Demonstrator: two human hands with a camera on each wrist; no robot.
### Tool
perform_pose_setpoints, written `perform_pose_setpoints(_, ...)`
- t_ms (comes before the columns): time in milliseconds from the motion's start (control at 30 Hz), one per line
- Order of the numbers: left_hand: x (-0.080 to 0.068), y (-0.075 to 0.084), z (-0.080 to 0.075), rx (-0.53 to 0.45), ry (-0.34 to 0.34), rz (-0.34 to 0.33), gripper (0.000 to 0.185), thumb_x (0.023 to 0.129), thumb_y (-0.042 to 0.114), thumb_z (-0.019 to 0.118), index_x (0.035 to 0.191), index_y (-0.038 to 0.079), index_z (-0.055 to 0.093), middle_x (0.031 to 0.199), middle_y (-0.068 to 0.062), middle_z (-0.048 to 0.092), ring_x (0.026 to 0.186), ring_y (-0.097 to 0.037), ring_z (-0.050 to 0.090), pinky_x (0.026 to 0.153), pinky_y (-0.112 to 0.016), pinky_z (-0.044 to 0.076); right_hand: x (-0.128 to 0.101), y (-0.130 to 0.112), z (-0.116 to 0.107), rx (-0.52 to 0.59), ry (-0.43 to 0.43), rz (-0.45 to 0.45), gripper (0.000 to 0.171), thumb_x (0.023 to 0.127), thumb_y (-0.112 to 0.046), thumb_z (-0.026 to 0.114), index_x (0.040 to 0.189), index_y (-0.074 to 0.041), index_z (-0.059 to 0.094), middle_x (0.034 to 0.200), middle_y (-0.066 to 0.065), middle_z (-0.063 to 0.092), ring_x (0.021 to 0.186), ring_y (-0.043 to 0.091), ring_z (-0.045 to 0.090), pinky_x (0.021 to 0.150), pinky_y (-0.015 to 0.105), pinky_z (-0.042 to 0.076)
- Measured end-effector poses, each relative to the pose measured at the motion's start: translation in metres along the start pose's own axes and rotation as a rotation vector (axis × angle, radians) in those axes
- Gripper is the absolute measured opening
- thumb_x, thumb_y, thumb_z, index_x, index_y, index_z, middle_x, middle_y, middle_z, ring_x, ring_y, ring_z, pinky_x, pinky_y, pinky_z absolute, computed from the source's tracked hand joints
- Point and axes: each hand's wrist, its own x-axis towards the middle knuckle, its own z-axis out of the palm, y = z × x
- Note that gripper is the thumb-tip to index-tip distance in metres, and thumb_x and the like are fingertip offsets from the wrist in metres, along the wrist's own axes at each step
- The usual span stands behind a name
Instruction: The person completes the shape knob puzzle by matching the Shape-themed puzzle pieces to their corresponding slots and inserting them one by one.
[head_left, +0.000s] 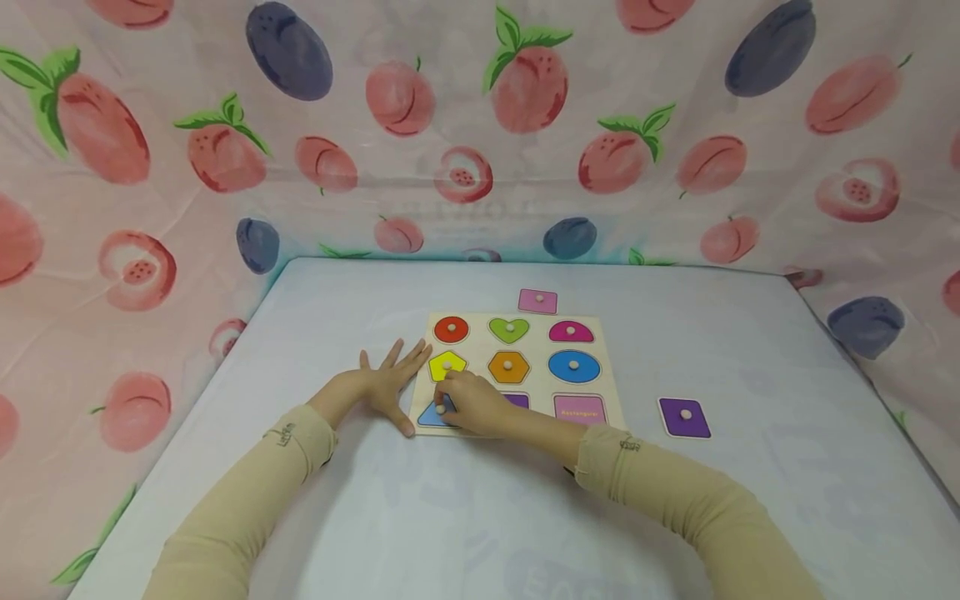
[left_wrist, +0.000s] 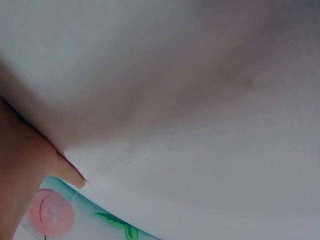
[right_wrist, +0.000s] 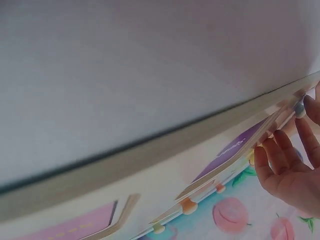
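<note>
Sleeves: beige, long, nearest the camera, reaching from the lower edge toward the middle of the table (head_left: 750, 350).
Blue triangle piece (head_left: 437, 413): in the lower left recess of the puzzle board (head_left: 517, 369), mostly hidden under the right hand.
Right hand (head_left: 475, 402): fingers curled and pinching the small knob on the blue triangle piece; wrist crosses the board's near edge. Fingers (right_wrist: 280, 157) seen in the right wrist view at the board's edge, beside raised pieces.
Left hand (head_left: 384, 383): flat on the table, fingers spread and straight, fingertips touching the board's left edge, holding nothing. Left wrist view shows only a fingertip (left_wrist: 75, 177) against the white surface.
Hands together or apart: close, side by side at the board's lower left corner, not touching as far as can be told.
Board pieces: red circle (head_left: 452, 329), green heart (head_left: 508, 329), magenta half-round (head_left: 571, 332), yellow pentagon (head_left: 447, 365), orange hexagon (head_left: 508, 367), blue oval (head_left: 573, 366), all seated.
Pink recess (head_left: 579, 407): lower right of the board, labelled, no piece in it.
Purple piece (head_left: 684, 417): loose on the table, right of the board, apart from it.
Pink piece (head_left: 537, 301): loose, just beyond the board's far edge.
Backdrop: fruit-print cloth (head_left: 480, 125) around the table.
</note>
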Motion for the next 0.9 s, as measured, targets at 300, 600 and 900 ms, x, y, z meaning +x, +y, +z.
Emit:
perform_pose_setpoints(300,-0.001,-0.001,0.001,0.002,0.006,0.004,0.138,0.058,0.057,0.082,0.151,0.019,-0.013,0.157,-0.005,-0.022,0.142,-0.039,-0.024,0.095,-0.079,-0.013,-0.008,-0.002,-0.002,0.016,-0.009,0.011,0.018,0.082,-0.013,0.072,0.099,-0.007,0.07,0.098,0.003,0.07,0.088,0.014,0.059,0.087,0.024,0.052)
perform_pose_setpoints(600,0.004,0.0,0.003,-0.007,-0.003,-0.004,0.137,0.059,0.056,0.082,0.151,0.02,-0.014,0.157,-0.005,-0.023,0.141,-0.037,-0.025,0.097,-0.077,-0.015,-0.021,0.001,-0.008,0.085,0.009,0.046,0.02,0.081,-0.009,0.07,0.101,-0.006,0.069,0.104,0.005,0.069,0.097,0.017,0.061,0.093,0.03,0.051)
perform_pose_setpoints(900,0.003,-0.003,0.004,-0.023,0.001,-0.003,0.137,0.059,0.057,0.081,0.151,0.02,-0.013,0.158,-0.004,-0.022,0.142,-0.036,-0.026,0.098,-0.075,-0.018,-0.042,0.007,-0.021,0.146,0.03,0.077,0.018,0.085,-0.01,0.068,0.102,-0.007,0.067,0.106,0.005,0.067,0.087,0.018,0.06,0.082,0.03,0.054)
